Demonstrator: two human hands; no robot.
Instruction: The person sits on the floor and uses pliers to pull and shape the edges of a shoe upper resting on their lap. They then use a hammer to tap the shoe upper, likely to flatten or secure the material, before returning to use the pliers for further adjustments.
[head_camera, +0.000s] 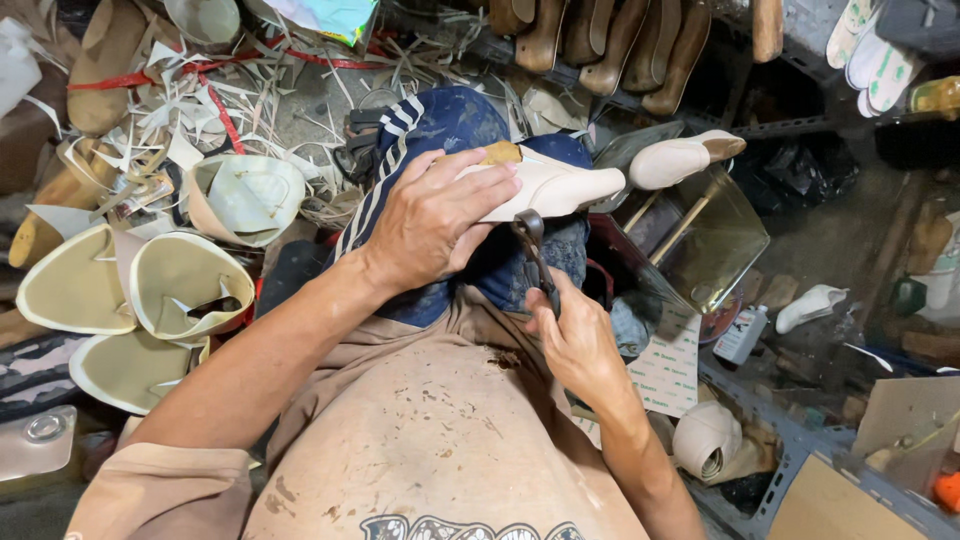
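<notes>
My left hand (435, 218) presses down on a cream pointed shoe upper on a last (555, 186), which rests on a blue cloth (455, 125) over my knee. The shoe's toe points right. My right hand (577, 340) grips the handles of dark metal pincers (532, 243), whose jaws meet the shoe's lower edge just right of my left fingers.
Cream leather pieces and folded uppers (185, 285) lie at left among scraps. A second cream shoe (682, 157) stands on a rod at right. Wooden lasts (610, 40) line the shelf above. A small bottle (741, 335) and tape roll (705, 440) sit lower right.
</notes>
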